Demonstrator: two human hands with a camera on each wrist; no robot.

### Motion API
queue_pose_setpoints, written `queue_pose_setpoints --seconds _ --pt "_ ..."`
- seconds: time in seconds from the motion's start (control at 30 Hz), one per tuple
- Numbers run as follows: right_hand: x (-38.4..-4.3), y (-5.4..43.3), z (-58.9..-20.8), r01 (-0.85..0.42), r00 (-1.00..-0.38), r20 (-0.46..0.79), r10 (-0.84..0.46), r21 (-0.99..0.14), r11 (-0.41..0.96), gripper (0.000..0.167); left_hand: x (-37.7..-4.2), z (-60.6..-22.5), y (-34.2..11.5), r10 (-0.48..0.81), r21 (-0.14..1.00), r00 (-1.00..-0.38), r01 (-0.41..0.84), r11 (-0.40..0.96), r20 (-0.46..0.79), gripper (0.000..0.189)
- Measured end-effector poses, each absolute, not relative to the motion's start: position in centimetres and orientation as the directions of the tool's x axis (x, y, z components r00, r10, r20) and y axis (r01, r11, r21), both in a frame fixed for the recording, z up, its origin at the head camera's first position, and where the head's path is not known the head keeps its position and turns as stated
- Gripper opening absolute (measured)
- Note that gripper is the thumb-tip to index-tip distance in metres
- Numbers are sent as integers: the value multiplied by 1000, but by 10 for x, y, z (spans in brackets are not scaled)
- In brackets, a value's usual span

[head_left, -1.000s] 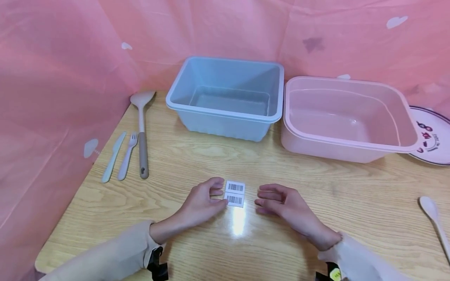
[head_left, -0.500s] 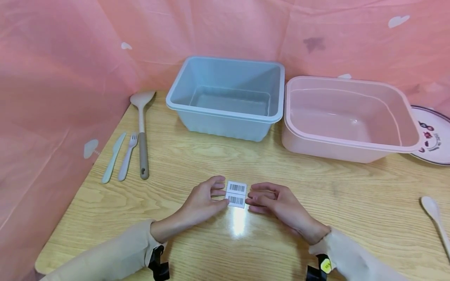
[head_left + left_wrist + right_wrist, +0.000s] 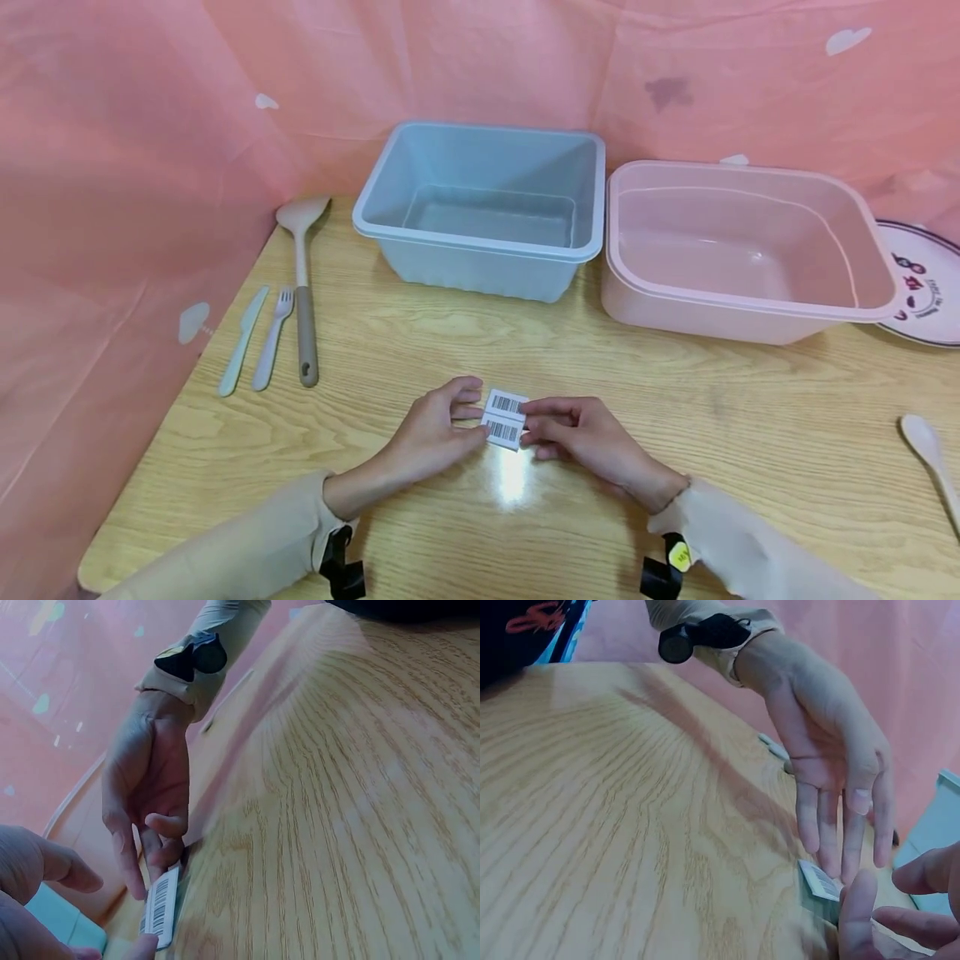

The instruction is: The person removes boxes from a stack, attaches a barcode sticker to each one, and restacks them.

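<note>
A small white flat piece bearing two barcode labels [image 3: 506, 419] lies on the table between my two hands. My left hand [image 3: 437, 429] is at its left side, the thumb tip right at the lower left corner. In the right wrist view the left fingers [image 3: 830, 832] hang nearly straight down beside the piece [image 3: 820, 880], which shows a greenish side under its top. My right hand [image 3: 592, 442] meets the right edge, its index fingertip overlapping the upper corner and its thumb lower down. A gap shows between right thumb [image 3: 856, 911] and index finger in that view.
A blue basin [image 3: 480, 271] and a pink basin [image 3: 697, 321] stand at the back, a patterned plate [image 3: 926, 287] behind the pink one. To the left lie a knife [image 3: 243, 340], a fork [image 3: 273, 339] and a spatula [image 3: 303, 292]. A spoon [image 3: 927, 454] is at the far right.
My right hand has moved left from the bare table to the right edge of the barcoded piece. The piece has turned slightly and shifted a little. My left hand has stayed nearly still.
</note>
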State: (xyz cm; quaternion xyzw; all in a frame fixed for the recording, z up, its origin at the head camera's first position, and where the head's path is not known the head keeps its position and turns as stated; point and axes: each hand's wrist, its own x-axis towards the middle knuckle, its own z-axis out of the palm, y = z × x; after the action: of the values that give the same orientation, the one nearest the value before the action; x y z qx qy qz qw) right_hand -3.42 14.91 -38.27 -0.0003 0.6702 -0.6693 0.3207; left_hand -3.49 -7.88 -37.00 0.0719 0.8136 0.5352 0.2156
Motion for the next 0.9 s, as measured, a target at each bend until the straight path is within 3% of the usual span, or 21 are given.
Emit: queue_pose_setpoints --seconds 0.33,0.67,0.9 --pt "-38 149 -382 290 -864 -345 -366 -936 198 36 -39 -372 -79 326 911 -893 -182 369 -310 53" --pt "-36 160 -361 183 -928 -239 -286 -961 208 33 -49 -368 -74 353 947 -878 -303 108 -322 37" --pt "-30 166 -355 116 -941 -166 -295 -977 180 31 -53 -361 -67 358 934 -871 -357 11 -337 31"
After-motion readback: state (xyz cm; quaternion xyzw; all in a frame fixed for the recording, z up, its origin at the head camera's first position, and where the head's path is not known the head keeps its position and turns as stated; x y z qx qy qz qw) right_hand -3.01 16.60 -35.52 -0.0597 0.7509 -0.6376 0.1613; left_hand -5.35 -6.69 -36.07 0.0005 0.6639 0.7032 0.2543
